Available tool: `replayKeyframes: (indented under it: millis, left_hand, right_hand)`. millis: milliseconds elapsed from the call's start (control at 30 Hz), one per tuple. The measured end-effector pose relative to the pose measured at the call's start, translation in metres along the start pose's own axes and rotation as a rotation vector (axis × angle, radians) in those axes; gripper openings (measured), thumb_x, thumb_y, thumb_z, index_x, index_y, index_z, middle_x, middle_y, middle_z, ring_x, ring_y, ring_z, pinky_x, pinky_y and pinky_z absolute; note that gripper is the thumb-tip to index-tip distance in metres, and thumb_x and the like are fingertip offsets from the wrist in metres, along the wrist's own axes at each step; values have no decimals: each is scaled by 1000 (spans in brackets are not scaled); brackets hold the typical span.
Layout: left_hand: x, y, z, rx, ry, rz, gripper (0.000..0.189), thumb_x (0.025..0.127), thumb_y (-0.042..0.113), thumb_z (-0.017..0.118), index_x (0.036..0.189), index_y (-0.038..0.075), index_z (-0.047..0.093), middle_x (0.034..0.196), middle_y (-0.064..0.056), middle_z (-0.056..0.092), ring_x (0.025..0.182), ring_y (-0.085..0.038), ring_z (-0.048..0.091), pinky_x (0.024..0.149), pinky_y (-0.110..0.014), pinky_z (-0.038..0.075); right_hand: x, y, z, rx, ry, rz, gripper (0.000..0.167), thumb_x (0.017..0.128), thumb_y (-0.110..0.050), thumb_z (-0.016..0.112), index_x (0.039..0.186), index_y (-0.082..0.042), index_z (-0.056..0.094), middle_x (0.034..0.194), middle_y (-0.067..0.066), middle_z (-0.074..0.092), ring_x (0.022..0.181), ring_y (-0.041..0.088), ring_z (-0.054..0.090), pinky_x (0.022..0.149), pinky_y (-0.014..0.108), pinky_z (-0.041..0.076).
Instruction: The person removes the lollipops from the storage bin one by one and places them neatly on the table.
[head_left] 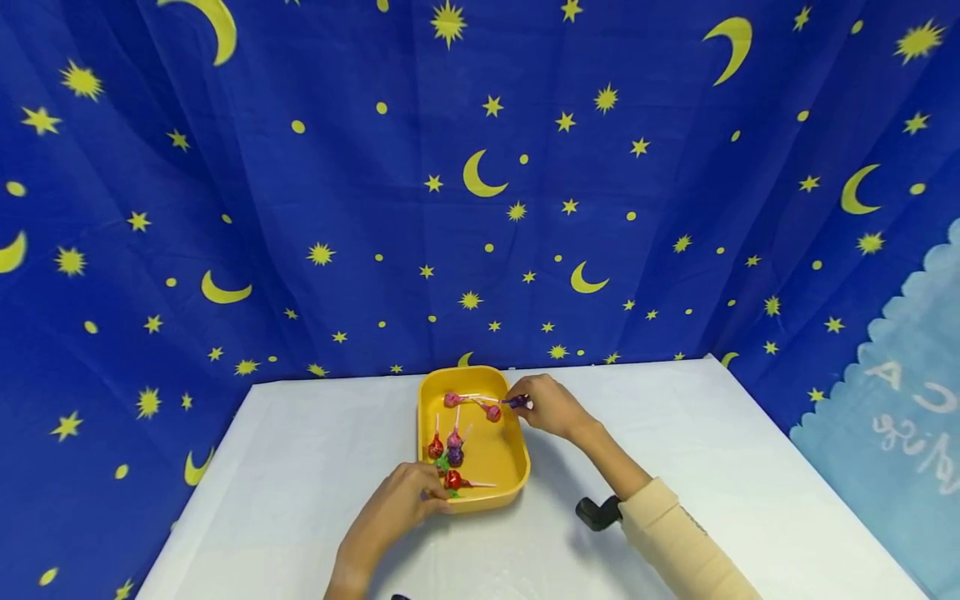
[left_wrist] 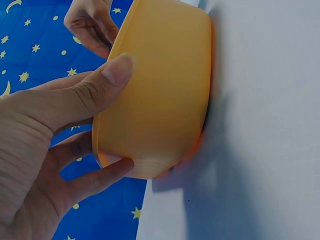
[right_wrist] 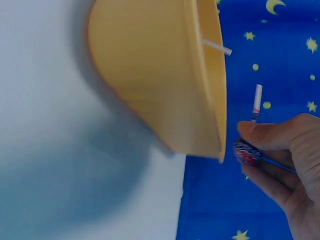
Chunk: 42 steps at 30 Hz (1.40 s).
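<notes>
A yellow plastic tub [head_left: 487, 502] stands on the white table and holds several wrapped lollipops. Its near left corner is gripped by my left hand [head_left: 405, 500], the thumb [left_wrist: 118, 72] pressed on the outer wall. Over the right rim, my right hand [head_left: 553, 406] pinches a dark purple lollipop [right_wrist: 246, 151] by its wrapped head, its white stick pointing away. Inside, a red lollipop [head_left: 436, 448], a purple one [head_left: 455, 456] and a green one [head_left: 442, 463] cluster at the left. Another red lollipop [head_left: 453, 480] lies near the front, and a pink one [head_left: 452, 400] at the back.
White cloth covers the table [head_left: 300, 467]. Behind it hangs a blue curtain [head_left: 360, 208] with yellow moons and stars. A light blue panel [head_left: 907, 400] with white lettering hangs at the right. A black device [head_left: 597, 513] sticks out by the right sleeve.
</notes>
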<state>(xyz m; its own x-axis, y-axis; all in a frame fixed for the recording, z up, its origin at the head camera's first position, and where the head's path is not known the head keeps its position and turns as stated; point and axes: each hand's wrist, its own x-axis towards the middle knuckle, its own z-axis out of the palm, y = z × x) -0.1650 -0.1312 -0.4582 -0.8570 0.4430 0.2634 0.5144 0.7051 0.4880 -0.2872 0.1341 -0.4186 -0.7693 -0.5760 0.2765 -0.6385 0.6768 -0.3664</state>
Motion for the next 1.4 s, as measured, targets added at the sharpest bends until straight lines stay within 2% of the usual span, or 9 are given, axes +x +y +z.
replayKeyframes:
  millis: [300, 500, 600, 767, 900, 1133, 1400]
  left_hand:
    - [-2, -6, -3, -23, 24, 72, 7, 78, 20, 80, 84, 17, 80, 86, 8, 72, 85, -11, 65, 81, -33, 55]
    - [-3, -4, -5, -21, -3, 39, 6, 77, 22, 80, 83, 19, 80, 91, 3, 75, 95, -20, 67, 89, -42, 53]
    - [-4, -3, -7, -25, -33, 15, 6, 77, 23, 81, 82, 20, 79, 90, 5, 75, 97, -21, 67, 91, -44, 52]
    - [-3, -4, -8, -71, -76, 8, 4, 77, 21, 81, 81, 20, 79, 83, 13, 72, 85, -7, 64, 83, -33, 54]
    - [-3, -4, -8, -114, -84, 25, 4, 77, 18, 81, 81, 18, 80, 80, 13, 71, 77, 1, 60, 75, -25, 54]
    - [-4, -3, -8, -89, -73, 24, 5, 76, 21, 81, 80, 19, 80, 82, 14, 71, 80, -2, 62, 78, -28, 54]
    - [-4, -5, -8, -96, -63, 29, 5, 75, 20, 82, 79, 18, 79, 81, 14, 71, 80, -1, 62, 79, -27, 55]
  right_hand:
    - [-3, 28, 6, 43, 105, 79, 17, 81, 1, 76, 97, -3, 75, 93, 8, 74, 83, 18, 70, 78, 38, 59]
    - [-10, 51, 15, 40, 124, 138, 16, 80, 1, 76, 95, -3, 76, 91, 8, 75, 83, 19, 70, 76, 36, 58]
    - [-15, 62, 18, 22, 140, 164, 16, 79, 1, 76, 94, -3, 76, 92, 10, 74, 84, 21, 70, 77, 37, 58]
    - [-23, 77, 22, 10, 170, 200, 15, 79, 2, 75, 94, -1, 75, 94, 14, 74, 86, 25, 70, 78, 41, 57]
    - [-29, 87, 23, 10, 161, 250, 16, 79, 3, 73, 94, 0, 75, 96, 15, 74, 89, 27, 69, 80, 43, 57]
    - [-34, 95, 29, -4, 117, 323, 18, 79, 2, 74, 95, -3, 76, 100, 15, 73, 94, 30, 68, 85, 45, 54]
    - [-36, 101, 34, 4, 123, 325, 18, 78, 0, 76, 95, -5, 76, 98, 13, 74, 91, 28, 69, 82, 45, 55]
